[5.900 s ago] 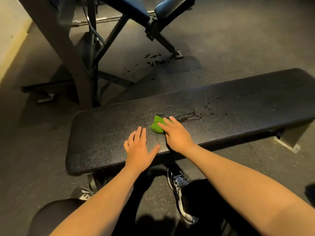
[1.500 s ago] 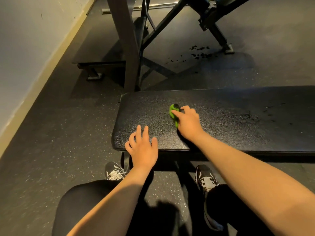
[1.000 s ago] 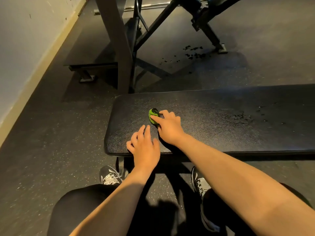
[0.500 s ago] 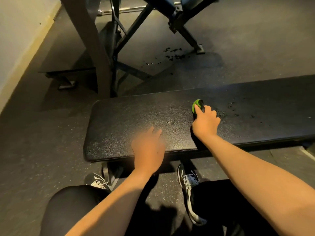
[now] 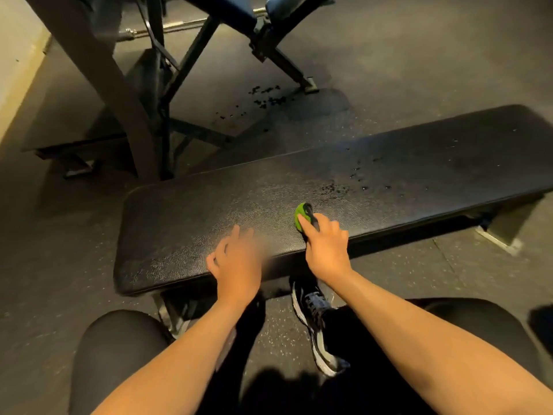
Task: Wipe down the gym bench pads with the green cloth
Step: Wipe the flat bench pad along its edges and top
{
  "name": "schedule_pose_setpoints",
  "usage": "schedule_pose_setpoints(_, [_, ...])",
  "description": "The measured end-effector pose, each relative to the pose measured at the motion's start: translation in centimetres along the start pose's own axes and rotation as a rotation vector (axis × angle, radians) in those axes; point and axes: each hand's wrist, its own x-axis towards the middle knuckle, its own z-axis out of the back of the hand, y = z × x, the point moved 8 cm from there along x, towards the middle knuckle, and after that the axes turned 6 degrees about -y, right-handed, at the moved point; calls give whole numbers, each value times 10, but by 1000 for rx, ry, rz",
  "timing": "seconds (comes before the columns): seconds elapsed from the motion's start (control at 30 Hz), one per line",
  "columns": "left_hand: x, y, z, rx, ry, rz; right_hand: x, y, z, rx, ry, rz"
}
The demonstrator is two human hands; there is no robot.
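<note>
While right hand [image 5: 327, 250] has its fingers curled over the balled-up green cloth [image 5: 300, 216], pinning it on the black bench pad [image 5: 185, 229], left hand [image 5: 236, 262] hangs over the pad's near edge, motion-blurred, fingers loosely spread, holding nothing; can't tell if it touches the pad. Cloth sits about midway along the visible pad, toward the near side, partly covered by the fingers. Droplets [image 5: 354, 175] lie on the pad just beyond and right of the cloth. Sneaker [image 5: 314, 313] on speckled floor [image 5: 389, 70] below the near edge. Grey rack upright [image 5: 98, 85] and blue angled bench [image 5: 227, 10] behind, dark specks [image 5: 266, 97] on the floor between them and the pad
</note>
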Motion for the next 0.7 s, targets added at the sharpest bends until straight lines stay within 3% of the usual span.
schedule_pose_setpoints(0.1, [-2,2,2,-53,-1,-13,-5,-32,15,-40,-100,-210])
schedule_pose_setpoints(0.23, [-6,-1,-1,-64,-18,-35,-14,-14,10,-4,-113,-341])
schedule_pose_setpoints(0.43, [-7,3,-3,-104,29,-85,-53,87,-32,240,-34,25])
schedule_pose_setpoints(0.6, [-13,8,2,-132,55,-111,-61,82,-32,281,-95,37])
schedule_pose_setpoints(0.7, [-18,5,2,-111,43,-97,-53,35,-21,340,-152,-132])
